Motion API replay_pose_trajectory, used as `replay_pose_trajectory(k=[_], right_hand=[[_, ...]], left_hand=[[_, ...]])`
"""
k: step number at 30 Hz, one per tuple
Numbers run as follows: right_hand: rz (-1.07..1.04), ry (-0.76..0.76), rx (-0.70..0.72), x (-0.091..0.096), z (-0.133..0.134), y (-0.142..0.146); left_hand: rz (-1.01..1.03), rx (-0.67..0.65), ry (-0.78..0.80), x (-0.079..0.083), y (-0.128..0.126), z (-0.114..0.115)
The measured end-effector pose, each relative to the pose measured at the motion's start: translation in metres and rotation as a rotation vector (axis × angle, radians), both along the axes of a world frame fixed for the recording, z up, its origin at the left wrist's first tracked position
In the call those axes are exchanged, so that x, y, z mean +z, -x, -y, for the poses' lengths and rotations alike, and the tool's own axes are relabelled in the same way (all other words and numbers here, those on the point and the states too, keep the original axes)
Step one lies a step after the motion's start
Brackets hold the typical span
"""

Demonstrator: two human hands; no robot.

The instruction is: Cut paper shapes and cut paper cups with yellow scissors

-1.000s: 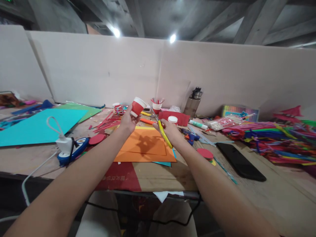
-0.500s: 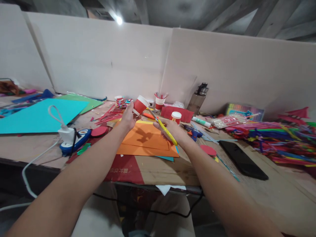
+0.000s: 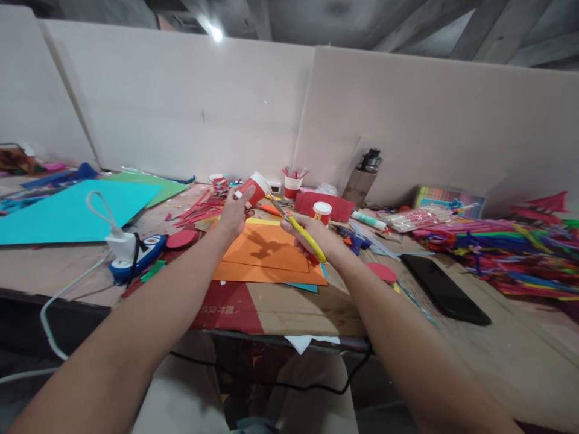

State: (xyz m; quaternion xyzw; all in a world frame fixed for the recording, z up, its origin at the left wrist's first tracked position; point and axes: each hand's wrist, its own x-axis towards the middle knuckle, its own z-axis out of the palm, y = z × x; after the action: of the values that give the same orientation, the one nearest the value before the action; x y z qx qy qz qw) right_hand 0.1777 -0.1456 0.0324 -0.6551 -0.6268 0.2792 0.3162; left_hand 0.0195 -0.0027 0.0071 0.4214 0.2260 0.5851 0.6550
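Head view: two red cups, one tilted red cup [image 3: 253, 188] clasped in left hand [image 3: 235, 216] above orange sheets [image 3: 266, 256], second cup [image 3: 292, 188] behind; one yellow scissors [image 3: 306, 239] gripped by right hand [image 3: 312, 236], blades just beside held cup; both arms outstretched

pale partition walls [image 3: 181, 102], ceiling light [image 3: 216, 34]

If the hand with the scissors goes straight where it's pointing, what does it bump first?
Probably the red paper cup with a white rim, held in the left hand: the yellow-handled metal scissors in the right hand aim at it. Depth is unclear.
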Motion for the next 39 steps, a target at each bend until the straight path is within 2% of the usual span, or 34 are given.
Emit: replay_pose_trajectory(k=[12,19,33,39], right_hand=[[-0.016,-0.004,0.023,-0.0018,-0.0001,0.0013],[0.005,0.015,-0.014,0.0026,0.0032,0.0072],[-0.014,0.023,-0.021,-0.0055,-0.0043,0.0039],[-0.033,0.058,-0.008,-0.0023,-0.0028,0.0052]], left_hand=[[0.016,-0.018,0.003,-0.0027,-0.0017,-0.0005],[0.013,-0.023,0.038,-0.0028,-0.0017,-0.0005],[-0.005,-0.018,0.023,-0.0043,-0.0004,-0.0007],[0.006,-0.030,-0.017,-0.0083,-0.0006,-0.0038]])
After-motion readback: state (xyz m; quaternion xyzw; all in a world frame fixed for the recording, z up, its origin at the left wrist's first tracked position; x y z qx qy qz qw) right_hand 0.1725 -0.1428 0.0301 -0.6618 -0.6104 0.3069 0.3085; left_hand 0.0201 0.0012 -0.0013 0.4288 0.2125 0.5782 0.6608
